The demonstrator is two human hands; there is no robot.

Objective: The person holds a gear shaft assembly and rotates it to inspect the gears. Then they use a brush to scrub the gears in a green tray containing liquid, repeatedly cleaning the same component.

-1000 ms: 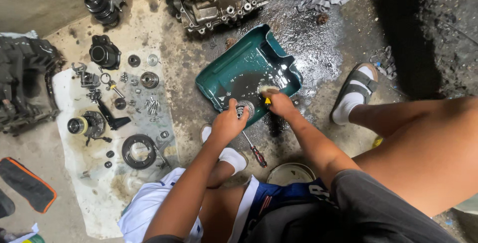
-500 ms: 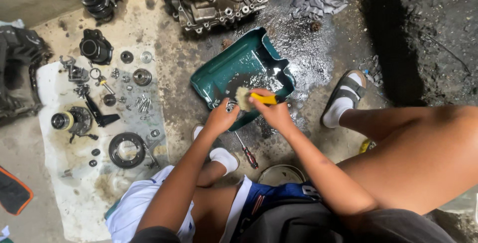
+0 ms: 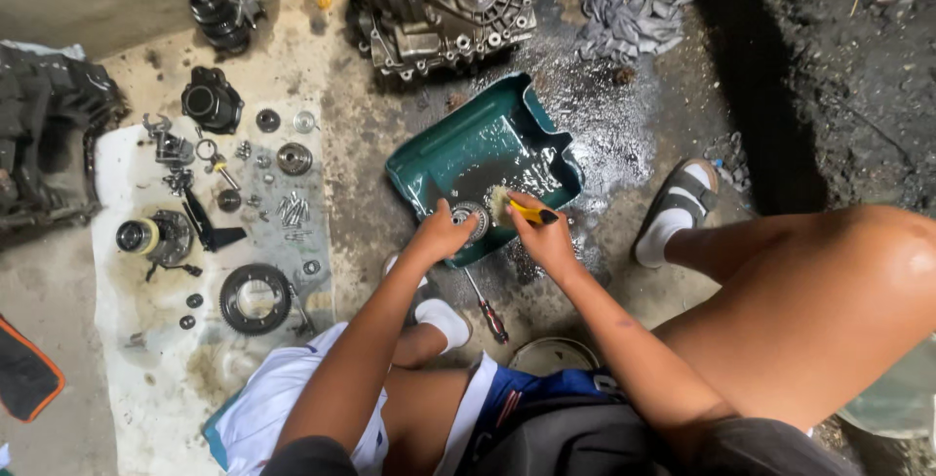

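Note:
My left hand (image 3: pixel 439 236) holds a small round metal gear (image 3: pixel 471 218) over the near edge of a green plastic tray (image 3: pixel 458 144) with dark liquid in it. My right hand (image 3: pixel 546 238) grips a yellow-handled brush (image 3: pixel 517 209), its pale bristles pressed against the gear. Both hands meet at the tray's near rim, on a wet, oily floor.
A white cloth (image 3: pixel 146 378) at left carries gears, a ring gear (image 3: pixel 254 297), bolts and small parts. A gearbox housing (image 3: pixel 439 3) lies at the top, a grey rag (image 3: pixel 629 3) beside it. A screwdriver (image 3: pixel 485 305) lies below the tray. My sandalled foot (image 3: pixel 675 211) rests to the right.
The brush has come up out of the tray onto the gear in my left hand. The view has shifted slightly, so the tray sits a little higher and closer.

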